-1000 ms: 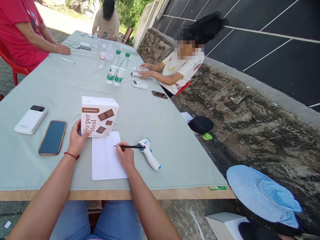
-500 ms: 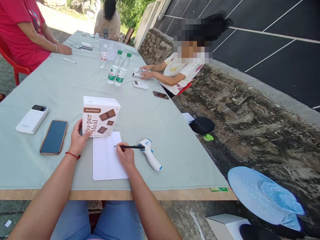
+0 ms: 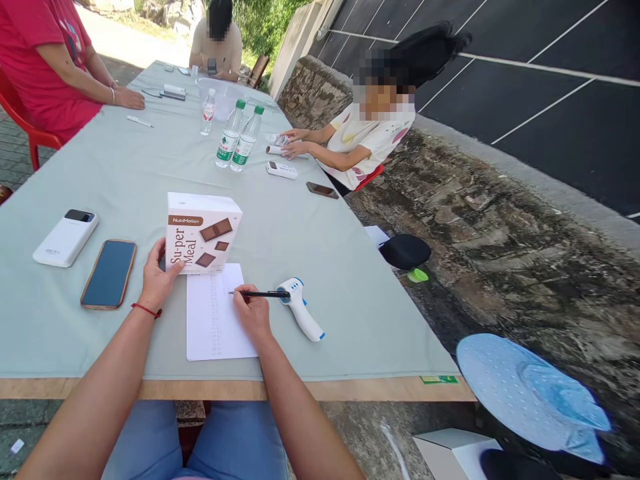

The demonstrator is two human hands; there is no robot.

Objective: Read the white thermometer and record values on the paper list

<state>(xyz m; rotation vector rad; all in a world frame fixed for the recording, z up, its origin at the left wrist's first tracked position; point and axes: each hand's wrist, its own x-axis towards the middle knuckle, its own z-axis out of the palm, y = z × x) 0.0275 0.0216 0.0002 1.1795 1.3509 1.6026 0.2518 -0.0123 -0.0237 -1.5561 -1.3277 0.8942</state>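
Note:
My left hand grips the lower left edge of a white and brown "Su-per Meal" box, thumb across its front. The box stands tilted at the top of a sheet of paper that bears columns of small marks. Over the paper's right side, my right hand pinches a black pen, its tip pointing left and close to the sheet; whether it touches I cannot tell. Just right of that hand lies a white and blue infrared thermometer. A phone lies left of my left hand.
A white power bank rests at the left. Two green-capped water bottles stand farther up the cloth-covered table, near a smaller bottle and a clear basin. Three people sit around it. A blue hat hangs beyond the right corner.

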